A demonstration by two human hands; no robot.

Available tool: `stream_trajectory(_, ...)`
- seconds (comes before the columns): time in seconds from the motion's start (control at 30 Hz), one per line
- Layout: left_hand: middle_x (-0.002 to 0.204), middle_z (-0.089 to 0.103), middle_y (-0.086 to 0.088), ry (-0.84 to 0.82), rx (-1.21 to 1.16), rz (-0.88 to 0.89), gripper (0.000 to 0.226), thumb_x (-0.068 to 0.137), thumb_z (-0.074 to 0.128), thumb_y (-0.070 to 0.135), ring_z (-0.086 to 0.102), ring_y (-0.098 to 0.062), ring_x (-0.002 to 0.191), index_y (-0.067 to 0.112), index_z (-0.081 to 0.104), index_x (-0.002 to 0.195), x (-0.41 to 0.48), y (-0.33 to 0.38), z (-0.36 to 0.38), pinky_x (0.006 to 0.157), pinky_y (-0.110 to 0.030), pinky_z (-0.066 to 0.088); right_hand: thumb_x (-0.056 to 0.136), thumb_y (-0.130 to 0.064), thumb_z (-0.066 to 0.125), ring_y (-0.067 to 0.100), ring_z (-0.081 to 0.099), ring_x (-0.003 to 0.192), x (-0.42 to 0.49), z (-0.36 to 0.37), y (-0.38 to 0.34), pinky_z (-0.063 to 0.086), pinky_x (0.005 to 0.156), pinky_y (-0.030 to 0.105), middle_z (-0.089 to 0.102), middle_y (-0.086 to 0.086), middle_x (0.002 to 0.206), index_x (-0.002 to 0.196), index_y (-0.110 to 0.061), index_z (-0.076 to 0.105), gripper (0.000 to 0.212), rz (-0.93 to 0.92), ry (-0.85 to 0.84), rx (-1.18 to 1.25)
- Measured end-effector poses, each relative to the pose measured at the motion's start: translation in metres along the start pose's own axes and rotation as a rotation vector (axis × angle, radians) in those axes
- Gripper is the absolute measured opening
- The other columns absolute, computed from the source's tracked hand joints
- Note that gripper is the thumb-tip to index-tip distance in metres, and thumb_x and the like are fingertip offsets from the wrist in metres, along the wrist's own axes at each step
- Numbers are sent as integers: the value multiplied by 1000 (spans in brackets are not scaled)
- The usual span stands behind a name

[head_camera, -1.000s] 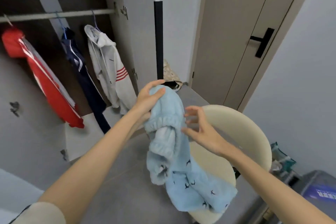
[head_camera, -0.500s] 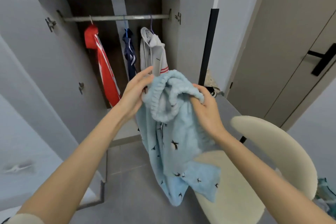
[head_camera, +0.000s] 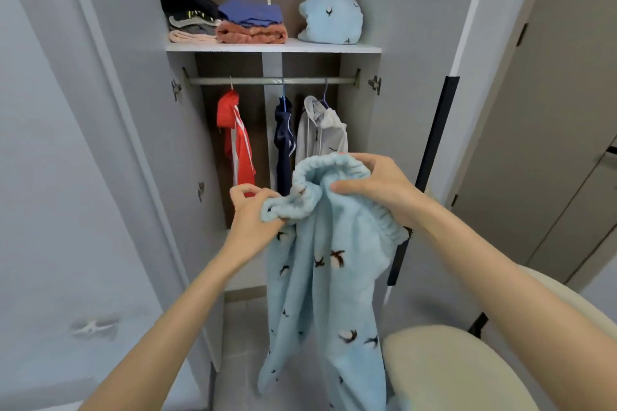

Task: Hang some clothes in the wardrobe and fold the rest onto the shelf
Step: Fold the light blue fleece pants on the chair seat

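Note:
I hold up light blue fleece trousers (head_camera: pixel 329 277) with small dark bird prints in front of the open wardrobe. My left hand (head_camera: pixel 253 213) pinches the elastic waistband at its left end. My right hand (head_camera: pixel 374 185) grips the waistband at its right side, and the legs hang down toward the floor. On the shelf (head_camera: pixel 273 46) lie a dark folded pile (head_camera: pixel 190 15), a blue and a rust folded pile (head_camera: pixel 252 23), and a folded light blue piece (head_camera: pixel 332 17). From the rail (head_camera: pixel 270 81) hang a red jacket (head_camera: pixel 235 140), a navy jacket (head_camera: pixel 284 140) and a grey hoodie (head_camera: pixel 322 133).
A cream chair (head_camera: pixel 450 370) stands at the lower right, close to the hanging trouser legs. The wardrobe's left door (head_camera: pixel 66 177) stands open at my left. A beige room door (head_camera: pixel 551 110) is at the right. Grey floor shows below the trousers.
My view has swung from the chair up to the wardrobe. Both hands lifted the trousers off the chair and spread the waistband apart; my right hand went from open to gripping it.

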State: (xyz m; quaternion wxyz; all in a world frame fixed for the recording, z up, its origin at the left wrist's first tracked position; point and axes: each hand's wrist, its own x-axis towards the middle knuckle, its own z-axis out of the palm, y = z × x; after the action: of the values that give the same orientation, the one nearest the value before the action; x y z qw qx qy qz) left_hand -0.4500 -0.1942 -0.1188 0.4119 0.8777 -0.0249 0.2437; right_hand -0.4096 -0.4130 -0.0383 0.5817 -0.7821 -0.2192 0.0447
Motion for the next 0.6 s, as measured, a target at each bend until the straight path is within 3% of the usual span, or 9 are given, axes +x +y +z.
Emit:
stream_trajectory(0.07, 85, 54, 3, -1, 94, -88, 12, 85, 50, 7, 38, -15, 100, 6, 60, 79, 11, -13, -28, 71, -18, 30, 71, -8, 84, 10, 64, 101, 9, 5, 1, 55, 83, 24, 67, -3, 112, 114, -26, 66, 50, 26, -10, -177)
stream_trajectory(0.13, 71, 51, -8, -6, 98, -140, 22, 85, 50, 12, 43, -15, 77, -4, 58, 73, 15, -27, -61, 64, -27, 31, 68, -1, 83, 21, 60, 106, 20, 10, 5, 52, 94, 36, 64, 2, 113, 114, -22, 66, 54, 23, -55, -329)
stream_trajectory(0.2, 66, 51, -1, -63, -38, -196, 21, 88, 54, 10, 46, -11, 67, 0, 60, 71, 11, -37, -88, 62, -28, 34, 65, 1, 83, 21, 59, 105, 31, 11, 12, 49, 93, 35, 64, 0, 110, 110, -21, 67, 53, -4, -127, -448)
stream_trajectory(0.27, 61, 55, 10, -188, -203, -248, 22, 89, 60, 7, 51, -1, 61, 12, 59, 67, 4, -45, -109, 60, -23, 38, 66, -2, 82, 15, 58, 104, 43, 16, 16, 45, 86, 24, 64, -5, 106, 105, -23, 68, 47, -56, -190, -592)
stream_trajectory(0.37, 77, 65, 11, -370, -352, -333, 18, 81, 76, 16, 62, 0, 73, 16, 61, 89, -5, -55, -125, 65, -17, 48, 69, -10, 83, 8, 58, 93, 58, 20, 22, 41, 74, 13, 66, -8, 98, 100, -23, 69, 36, -92, -274, -709)
stream_trajectory(0.47, 100, 71, 6, -465, -370, -370, 53, 61, 86, 37, 68, -8, 94, 20, 66, 107, -7, -58, -136, 74, -19, 53, 70, -20, 86, 5, 58, 79, 69, 17, 33, 43, 69, 14, 66, -5, 88, 91, -18, 70, 26, -104, -340, -724)
stream_trajectory(0.53, 98, 72, 11, -419, -267, -336, 54, 59, 87, 50, 68, -5, 93, 25, 69, 103, -6, -56, -140, 72, -15, 51, 71, -28, 85, 9, 48, 65, 72, 15, 44, 37, 61, 23, 57, -4, 72, 74, -18, 62, 25, -91, -349, -780)
stream_trajectory(0.6, 95, 73, 10, -289, -200, -338, 38, 68, 81, 49, 68, -6, 90, 27, 71, 97, 0, -55, -141, 70, -15, 51, 74, -33, 81, 12, 37, 59, 73, 15, 58, 29, 57, 27, 45, -5, 64, 64, -19, 47, 38, -81, -316, -830)
